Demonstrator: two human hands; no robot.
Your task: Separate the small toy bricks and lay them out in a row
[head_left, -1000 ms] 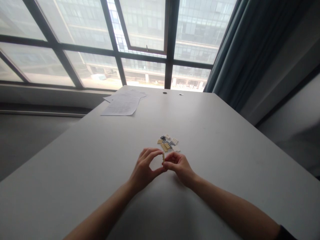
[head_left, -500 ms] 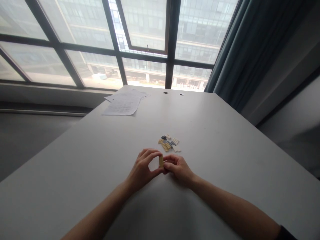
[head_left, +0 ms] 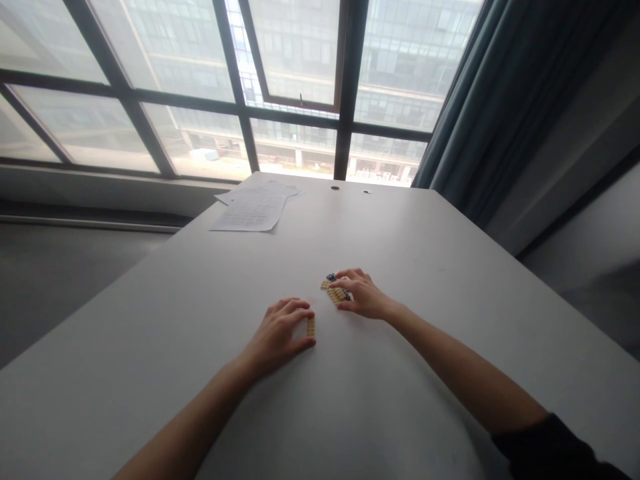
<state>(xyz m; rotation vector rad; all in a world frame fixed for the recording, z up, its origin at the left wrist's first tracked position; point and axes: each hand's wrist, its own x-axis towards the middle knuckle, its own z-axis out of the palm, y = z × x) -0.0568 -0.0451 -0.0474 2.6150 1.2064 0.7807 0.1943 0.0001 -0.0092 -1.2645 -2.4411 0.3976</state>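
Note:
My left hand (head_left: 280, 331) rests on the white table (head_left: 430, 320) and pinches a small tan studded plate (head_left: 311, 326) between thumb and fingertips, holding it down on the surface. My right hand (head_left: 364, 296) lies a little farther off, to the right. Its fingers are spread over a small pile of tan, grey and dark building pieces (head_left: 334, 291). The fingertips touch the pile and hide its right part. I see nothing gripped in the right hand.
Sheets of printed paper (head_left: 253, 208) lie at the table's far left corner. Two small round marks (head_left: 335, 188) sit near the far edge. Large windows stand behind the table, and a dark curtain (head_left: 495, 100) hangs at the right.
My hands have come apart. The right hand let go of the tan plate and reached forward onto the pile. The left hand lowered the plate to the table.

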